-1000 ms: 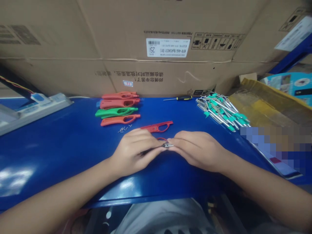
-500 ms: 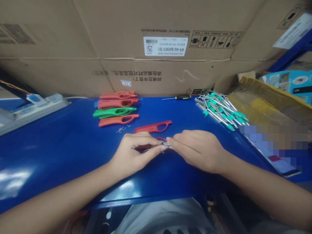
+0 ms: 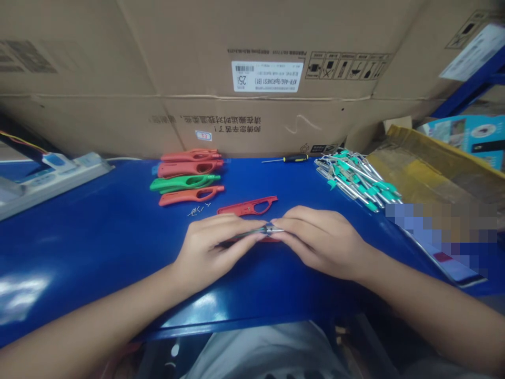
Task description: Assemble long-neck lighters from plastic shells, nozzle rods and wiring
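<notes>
Between my hands is a slim metal lighter tube (image 3: 273, 229), held nearly level, with a thin dark or greenish length running left under my fingers. My left hand (image 3: 221, 239) pinches its left part between thumb and forefinger. On the right, my right hand (image 3: 321, 237) pinches the other end, its remaining fingers curled. Much of the tube is hidden by both hands. Below them, a red lighter shell half (image 3: 272, 240) shows only in part. Just beyond lies another red shell half (image 3: 248, 206), hollow side up, with a finger loop.
Several red, orange and green lighter bodies (image 3: 183, 182) lie at the back left, near small screws (image 3: 199, 209). A screwdriver (image 3: 292, 158) lies behind. To the right are a pile of metal tubes with green parts (image 3: 357, 179) and a phone (image 3: 453, 266). A power strip (image 3: 67, 176) sits left.
My right fingers have shifted slightly along the metal tube, and more of it shows between the fingertips. My left hand has come slightly lower and covers more of the near red shell.
</notes>
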Action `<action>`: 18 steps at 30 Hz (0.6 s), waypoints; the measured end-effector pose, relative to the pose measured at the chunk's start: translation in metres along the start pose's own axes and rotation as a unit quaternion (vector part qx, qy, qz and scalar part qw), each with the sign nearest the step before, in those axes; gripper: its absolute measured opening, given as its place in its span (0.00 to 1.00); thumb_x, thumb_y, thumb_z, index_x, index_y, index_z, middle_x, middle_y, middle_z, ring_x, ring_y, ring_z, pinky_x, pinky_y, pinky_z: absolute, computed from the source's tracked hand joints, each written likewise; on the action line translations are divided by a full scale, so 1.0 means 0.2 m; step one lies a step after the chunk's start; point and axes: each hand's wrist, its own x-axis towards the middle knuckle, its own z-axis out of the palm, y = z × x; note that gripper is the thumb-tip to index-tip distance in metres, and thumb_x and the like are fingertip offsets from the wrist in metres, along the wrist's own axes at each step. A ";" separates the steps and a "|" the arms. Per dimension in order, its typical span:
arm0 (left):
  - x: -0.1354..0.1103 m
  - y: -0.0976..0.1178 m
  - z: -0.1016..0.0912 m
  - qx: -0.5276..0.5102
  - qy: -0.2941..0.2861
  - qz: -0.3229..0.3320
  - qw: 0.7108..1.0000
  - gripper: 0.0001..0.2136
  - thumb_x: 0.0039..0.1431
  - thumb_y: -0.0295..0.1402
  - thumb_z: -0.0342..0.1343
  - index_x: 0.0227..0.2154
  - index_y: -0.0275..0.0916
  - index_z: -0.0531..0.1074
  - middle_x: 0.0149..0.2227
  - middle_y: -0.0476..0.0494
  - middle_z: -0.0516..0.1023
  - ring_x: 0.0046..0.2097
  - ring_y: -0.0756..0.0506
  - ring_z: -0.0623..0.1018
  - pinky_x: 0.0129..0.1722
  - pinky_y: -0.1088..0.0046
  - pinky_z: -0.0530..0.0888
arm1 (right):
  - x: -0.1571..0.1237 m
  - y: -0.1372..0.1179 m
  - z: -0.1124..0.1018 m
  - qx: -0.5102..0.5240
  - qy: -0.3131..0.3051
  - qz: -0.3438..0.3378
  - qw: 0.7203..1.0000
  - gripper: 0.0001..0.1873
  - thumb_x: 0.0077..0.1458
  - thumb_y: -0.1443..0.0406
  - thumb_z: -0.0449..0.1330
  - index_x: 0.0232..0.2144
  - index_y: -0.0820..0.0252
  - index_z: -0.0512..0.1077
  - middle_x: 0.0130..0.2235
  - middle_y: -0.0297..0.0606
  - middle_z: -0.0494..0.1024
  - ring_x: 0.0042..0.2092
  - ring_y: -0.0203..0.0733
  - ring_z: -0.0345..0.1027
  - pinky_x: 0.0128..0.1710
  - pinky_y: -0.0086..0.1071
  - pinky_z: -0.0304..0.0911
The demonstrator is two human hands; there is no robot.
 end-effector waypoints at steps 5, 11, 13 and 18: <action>0.00 0.00 -0.01 -0.025 -0.007 -0.009 1.000 0.09 0.59 0.25 0.63 0.41 0.40 0.82 0.36 0.48 0.85 0.33 0.51 0.82 0.37 0.79 0.79 | 0.00 0.01 0.01 0.004 0.002 -0.004 1.000 0.07 0.65 0.66 0.59 0.41 0.64 0.76 0.39 0.40 0.82 0.38 0.38 0.76 0.37 0.30 0.70; 0.00 0.00 -0.01 -0.050 -0.017 -0.036 0.998 0.09 0.59 0.25 0.64 0.42 0.39 0.82 0.37 0.47 0.85 0.34 0.51 0.82 0.38 0.79 0.79 | 0.01 0.01 0.00 -0.020 0.019 -0.023 0.999 0.06 0.64 0.67 0.60 0.41 0.64 0.76 0.38 0.40 0.82 0.38 0.38 0.76 0.37 0.30 0.69; 0.00 0.00 -0.01 -0.063 -0.016 -0.065 0.996 0.09 0.58 0.26 0.65 0.41 0.39 0.83 0.36 0.47 0.86 0.33 0.51 0.82 0.36 0.80 0.79 | 0.01 0.01 -0.01 -0.045 0.029 -0.041 0.998 0.06 0.63 0.67 0.60 0.41 0.65 0.75 0.37 0.41 0.83 0.38 0.39 0.76 0.35 0.31 0.69; 0.01 0.02 0.00 -0.119 -0.024 -0.141 0.983 0.06 0.58 0.26 0.65 0.37 0.42 0.83 0.37 0.51 0.86 0.35 0.51 0.84 0.38 0.83 0.80 | 0.02 0.01 -0.02 -0.085 0.020 -0.077 0.993 0.06 0.62 0.68 0.61 0.41 0.65 0.75 0.36 0.41 0.83 0.34 0.39 0.75 0.31 0.32 0.67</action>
